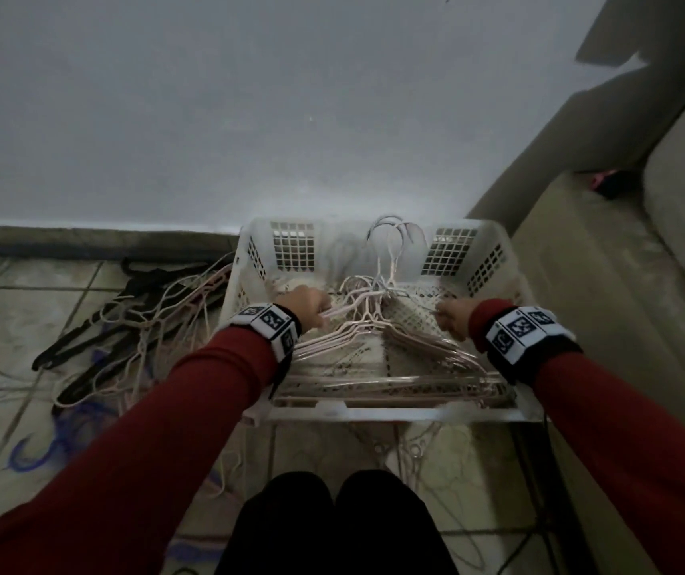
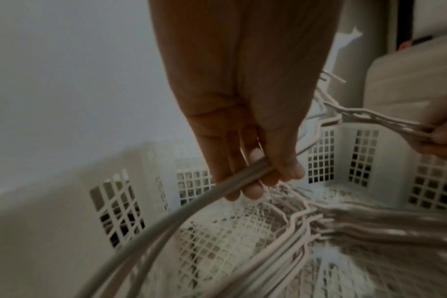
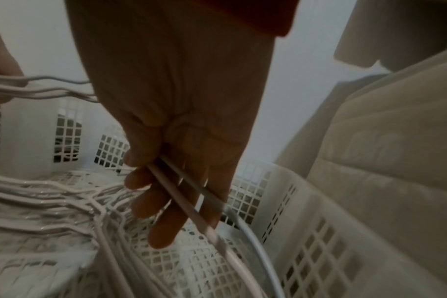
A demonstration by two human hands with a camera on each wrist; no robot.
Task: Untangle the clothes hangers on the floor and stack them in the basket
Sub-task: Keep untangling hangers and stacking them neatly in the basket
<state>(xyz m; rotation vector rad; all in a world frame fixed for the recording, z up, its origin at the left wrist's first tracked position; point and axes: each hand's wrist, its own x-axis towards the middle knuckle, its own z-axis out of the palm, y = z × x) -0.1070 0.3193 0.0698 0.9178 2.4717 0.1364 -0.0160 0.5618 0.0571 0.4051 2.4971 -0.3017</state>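
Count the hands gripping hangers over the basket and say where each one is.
2. The left hand grips the held hangers' left shoulder above the white basket's left half; the right hand grips their right shoulder above its right half.

Dim, grey, grainy light throughout, brightest on the wall toward 12 o'clock, a hard shadow at 2 o'clock, wrist views smeared and bowed at the edges.

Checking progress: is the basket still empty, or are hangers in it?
Not empty: pink hangers lie stacked in the basket.
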